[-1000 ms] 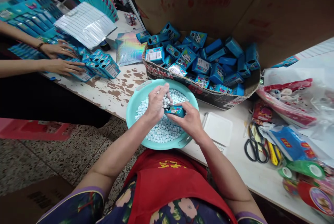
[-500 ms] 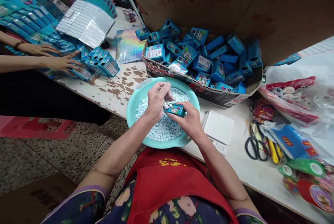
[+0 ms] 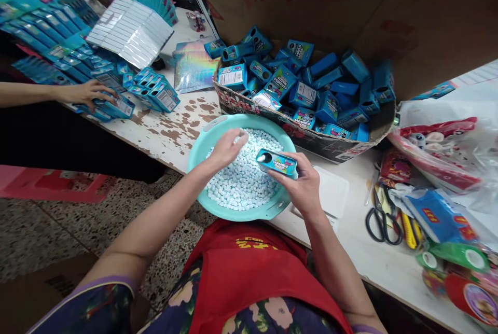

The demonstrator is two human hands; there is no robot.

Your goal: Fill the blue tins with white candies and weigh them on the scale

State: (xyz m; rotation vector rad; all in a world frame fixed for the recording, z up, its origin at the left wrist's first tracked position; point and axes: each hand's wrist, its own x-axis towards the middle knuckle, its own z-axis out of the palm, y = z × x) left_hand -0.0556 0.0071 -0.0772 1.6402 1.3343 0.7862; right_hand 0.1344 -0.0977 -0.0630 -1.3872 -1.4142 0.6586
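Note:
My right hand (image 3: 305, 181) grips a small blue candy box (image 3: 278, 163), tilted over the right side of the basin. White candy shows at its round dark hole. Over the candies at the basin's left hovers my left hand (image 3: 229, 148). Its fingers are loosely bent and slightly blurred, with a gap between them and nothing visible in them. The turquoise basin (image 3: 196, 160) holds a layer of small pale candies (image 3: 241, 189). Partly behind my right hand lies a white scale (image 3: 334, 189).
A cardboard box (image 3: 327, 151) full of blue candy boxes stands behind the basin. At left, a co-worker's hand (image 3: 95, 94) rests on blue boxes beside a stack of packs (image 3: 128, 30). Scissors (image 3: 383, 222), a yellow cutter (image 3: 408, 230) and plastic bags (image 3: 439, 152) lie at right.
My left hand has left the candy box's hole and moved left over the candies. My right hand has shifted right with the box. Only one of the co-worker's hands now shows.

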